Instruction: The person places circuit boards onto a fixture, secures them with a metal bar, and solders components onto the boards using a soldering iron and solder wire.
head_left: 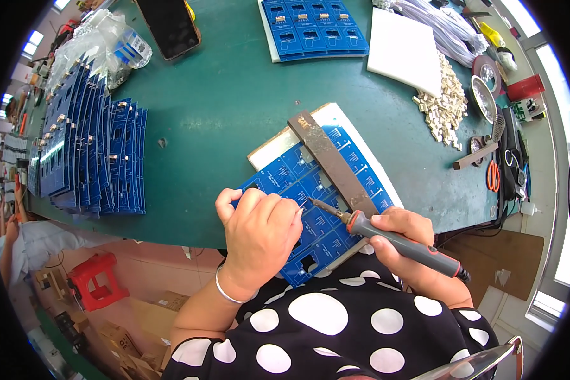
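My right hand [405,244] grips a grey and orange soldering iron [405,246], its tip pointing left over a blue circuit board panel [278,177]. Closed in a pinch, my left hand [259,231] rests over the panel's left part. A short, thin silvery strand, which looks like solder wire [302,206], shows at its fingertips near the iron's tip. The panel lies tilted on a white board [326,114] at the table's near edge. Across the panel lies a dark flat bar [332,161]. My left fingers hide part of the panel.
Stacked blue circuit panels [95,145] stand at the left, with more panels [313,28] at the back. A phone [169,28] and a plastic bottle [130,47] sit back left. At the right are a white slab [404,50], pale connectors [443,104] and orange scissors [493,176].
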`<state>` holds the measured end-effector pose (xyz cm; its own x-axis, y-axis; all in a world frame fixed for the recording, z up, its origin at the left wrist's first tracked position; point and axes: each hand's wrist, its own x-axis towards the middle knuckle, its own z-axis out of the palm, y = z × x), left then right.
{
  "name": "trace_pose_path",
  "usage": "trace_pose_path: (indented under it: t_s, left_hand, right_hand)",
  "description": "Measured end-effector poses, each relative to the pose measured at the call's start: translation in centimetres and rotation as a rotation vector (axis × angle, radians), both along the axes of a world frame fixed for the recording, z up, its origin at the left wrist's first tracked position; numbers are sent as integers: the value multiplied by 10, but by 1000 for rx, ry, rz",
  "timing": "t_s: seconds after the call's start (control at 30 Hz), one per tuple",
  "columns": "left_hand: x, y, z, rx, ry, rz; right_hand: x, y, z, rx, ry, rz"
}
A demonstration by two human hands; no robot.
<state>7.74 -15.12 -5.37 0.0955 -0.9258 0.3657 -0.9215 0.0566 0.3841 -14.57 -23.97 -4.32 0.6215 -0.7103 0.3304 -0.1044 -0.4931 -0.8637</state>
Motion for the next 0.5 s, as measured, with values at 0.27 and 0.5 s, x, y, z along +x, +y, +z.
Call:
trace_pose_path:
  t_s: [0.27,0.5]
  left_hand:
    - [0,-5,1,-9,3,19]
    - [1,-9,1,-14,6,34]
  right_hand:
    - [3,-1,-1,-35,23,-6]
    - [8,-6,7,-31,59,1]
